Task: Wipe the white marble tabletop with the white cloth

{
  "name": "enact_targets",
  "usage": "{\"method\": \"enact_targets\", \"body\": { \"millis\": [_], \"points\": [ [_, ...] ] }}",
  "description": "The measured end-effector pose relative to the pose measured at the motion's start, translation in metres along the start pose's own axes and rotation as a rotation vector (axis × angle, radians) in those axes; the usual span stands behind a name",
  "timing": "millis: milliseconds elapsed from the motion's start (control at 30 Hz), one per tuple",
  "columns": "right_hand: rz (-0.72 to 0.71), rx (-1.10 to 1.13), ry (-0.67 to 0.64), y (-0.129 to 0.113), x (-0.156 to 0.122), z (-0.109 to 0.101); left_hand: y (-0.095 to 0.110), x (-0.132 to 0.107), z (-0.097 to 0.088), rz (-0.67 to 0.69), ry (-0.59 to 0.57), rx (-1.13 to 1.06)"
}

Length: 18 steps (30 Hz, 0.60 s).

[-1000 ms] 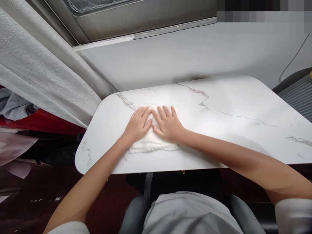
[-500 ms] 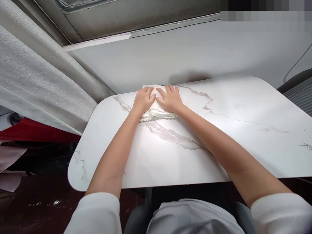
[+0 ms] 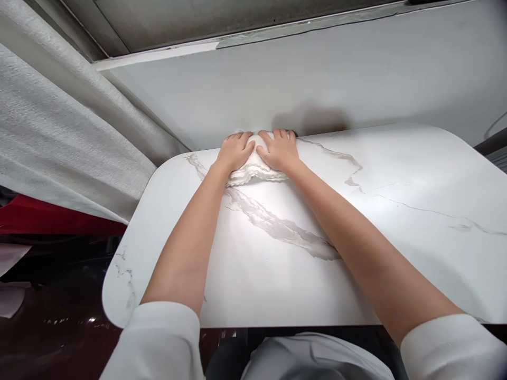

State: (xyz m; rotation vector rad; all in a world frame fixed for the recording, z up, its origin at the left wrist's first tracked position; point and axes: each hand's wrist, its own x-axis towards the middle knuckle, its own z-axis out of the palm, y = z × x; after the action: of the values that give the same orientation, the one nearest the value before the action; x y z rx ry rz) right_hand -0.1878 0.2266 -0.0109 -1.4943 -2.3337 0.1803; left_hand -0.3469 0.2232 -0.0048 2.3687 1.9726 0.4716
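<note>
A folded white cloth (image 3: 255, 170) with wavy, layered edges lies at the far edge of the white marble-patterned table (image 3: 277, 285), close against the wall. My left hand (image 3: 236, 151) is on its left part, fingers bent over the far side and thumb pointing inward. On the right part sits my right hand (image 3: 279, 149), its fingers likewise curled over the far edge. The cloth bulges up between the two thumbs, and its near edge shows as several ruffled layers. My fingertips are partly hidden behind the cloth.
A pale wall (image 3: 237, 95) rises right behind the table, under a metal window frame (image 3: 190, 26). A light curtain (image 3: 75, 121) hangs at the left. Below it are a red item (image 3: 59, 215) and a dark, shiny floor (image 3: 59, 338).
Both hands have shifted slightly toward the wall, and their fingers now bend over the cloth's far edge. The cloth looks more bunched. My view has tilted a little.
</note>
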Motion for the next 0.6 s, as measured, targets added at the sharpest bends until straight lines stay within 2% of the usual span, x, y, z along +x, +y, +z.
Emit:
{"method": "enact_targets", "body": {
  "millis": [133,333,467,600],
  "points": [
    [-0.008,-0.015,-0.011,-0.018,0.004,0.008,-0.019,-0.008,-0.007,0.005,-0.005,-0.003],
    [-0.082,0.006,-0.006,-0.05,0.004,0.02,-0.047,-0.036,-0.018,-0.034,0.026,0.005],
    [-0.122,0.02,-0.018,-0.062,-0.007,0.021,-0.05,-0.054,-0.025,-0.031,0.027,0.008],
    [-0.144,0.016,-0.024,-0.065,-0.03,0.016,-0.041,-0.077,-0.026,-0.024,0.045,0.007]
  ]
}}
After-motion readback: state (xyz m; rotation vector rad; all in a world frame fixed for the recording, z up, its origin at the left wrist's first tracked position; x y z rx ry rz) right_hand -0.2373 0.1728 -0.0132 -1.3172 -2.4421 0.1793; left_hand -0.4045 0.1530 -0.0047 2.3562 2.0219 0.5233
